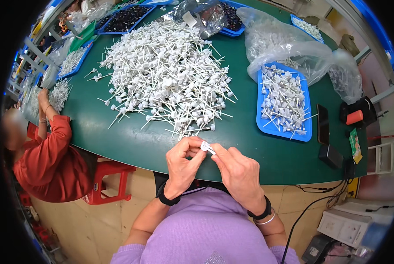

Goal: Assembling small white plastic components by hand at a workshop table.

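Observation:
My left hand [183, 165] and my right hand [239, 172] meet just over the near edge of the green table [131, 141]. Between their fingertips they pinch one small white plastic piece with a short stick [206, 147]. Straight ahead lies a big heap of the same white stick pieces [166, 72]. A blue tray [263, 125] to the right holds several more of them. Both wrists wear dark bands.
A person in a red top [51, 158] sits at the left on a red stool [111, 180]. Clear plastic bags [294, 48] and more blue trays stand at the back. A dark phone [323, 124], a black box and an orange-topped device lie at the right.

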`<state>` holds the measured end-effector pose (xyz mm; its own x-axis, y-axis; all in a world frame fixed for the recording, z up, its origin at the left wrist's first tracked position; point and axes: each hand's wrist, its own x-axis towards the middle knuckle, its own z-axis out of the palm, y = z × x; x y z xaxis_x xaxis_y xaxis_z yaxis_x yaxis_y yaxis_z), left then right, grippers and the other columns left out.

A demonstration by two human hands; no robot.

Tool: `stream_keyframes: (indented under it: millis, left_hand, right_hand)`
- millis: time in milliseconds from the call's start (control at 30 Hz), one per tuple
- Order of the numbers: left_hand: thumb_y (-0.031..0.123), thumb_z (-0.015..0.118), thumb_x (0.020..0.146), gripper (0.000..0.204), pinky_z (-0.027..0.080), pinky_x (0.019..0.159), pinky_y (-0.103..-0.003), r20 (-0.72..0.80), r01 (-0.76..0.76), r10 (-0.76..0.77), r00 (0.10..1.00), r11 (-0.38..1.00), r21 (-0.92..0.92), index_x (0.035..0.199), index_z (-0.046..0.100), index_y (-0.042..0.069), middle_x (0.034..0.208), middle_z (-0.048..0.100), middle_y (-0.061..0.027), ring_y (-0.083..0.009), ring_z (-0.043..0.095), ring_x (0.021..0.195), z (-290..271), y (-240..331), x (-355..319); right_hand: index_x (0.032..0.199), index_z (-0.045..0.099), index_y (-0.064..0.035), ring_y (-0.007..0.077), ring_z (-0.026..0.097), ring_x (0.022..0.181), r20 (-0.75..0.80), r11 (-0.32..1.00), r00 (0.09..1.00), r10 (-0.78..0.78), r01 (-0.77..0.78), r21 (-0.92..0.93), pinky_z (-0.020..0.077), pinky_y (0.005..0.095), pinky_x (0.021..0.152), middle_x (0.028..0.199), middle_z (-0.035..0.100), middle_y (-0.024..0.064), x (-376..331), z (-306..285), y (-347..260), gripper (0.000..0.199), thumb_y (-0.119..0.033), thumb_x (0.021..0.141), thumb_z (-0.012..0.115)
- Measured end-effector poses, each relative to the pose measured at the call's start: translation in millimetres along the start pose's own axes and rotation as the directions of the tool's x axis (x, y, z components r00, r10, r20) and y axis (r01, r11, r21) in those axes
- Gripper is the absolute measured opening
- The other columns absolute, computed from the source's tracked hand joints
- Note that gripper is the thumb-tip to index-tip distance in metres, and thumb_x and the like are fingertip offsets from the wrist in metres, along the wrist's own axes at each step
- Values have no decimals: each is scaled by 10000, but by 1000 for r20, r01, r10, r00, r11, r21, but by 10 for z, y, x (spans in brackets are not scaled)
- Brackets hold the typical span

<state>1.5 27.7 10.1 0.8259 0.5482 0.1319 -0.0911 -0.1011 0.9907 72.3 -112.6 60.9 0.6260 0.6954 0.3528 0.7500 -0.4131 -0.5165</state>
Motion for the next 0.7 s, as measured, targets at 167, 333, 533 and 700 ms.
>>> stream_keyframes:
  millis: [167,333,533,700]
  left_hand:
    - [-73,642,843,150,545,715,-224,28,34,-33,999,999,-36,990,637,-48,967,686,-86,-118,674,810,-60,48,-47]
    - [-59,640,871,229,539,833,-241,138,205,-177,975,951,-231,1099,625,-57,1052,680,-102,-141,666,940,-147,125,-86]
    - [-49,642,876,225,534,853,-249,114,184,-157,981,937,-297,1099,617,-58,1066,677,-111,-148,661,960,-135,82,-104]
    - [-61,639,870,228,528,869,-257,72,154,-140,988,955,-255,1095,608,-62,1092,667,-133,-156,658,970,-102,67,-147]
  right_hand:
    - [1132,608,-137,249,583,523,33,997,999,-18,20,-73,446,371,449,685,501,71,-16,25,18,254,-120,879,624]
    - [1157,607,-145,242,592,525,59,995,998,-21,27,-97,456,363,447,687,504,70,4,18,3,299,-82,865,604]
    - [1145,646,-124,255,540,509,54,997,998,10,-6,-74,417,370,467,656,475,78,6,13,-33,293,-106,853,664]
    - [1203,593,-114,229,616,563,125,984,991,-37,58,-168,489,347,471,716,520,79,29,-74,-84,435,-12,780,601]
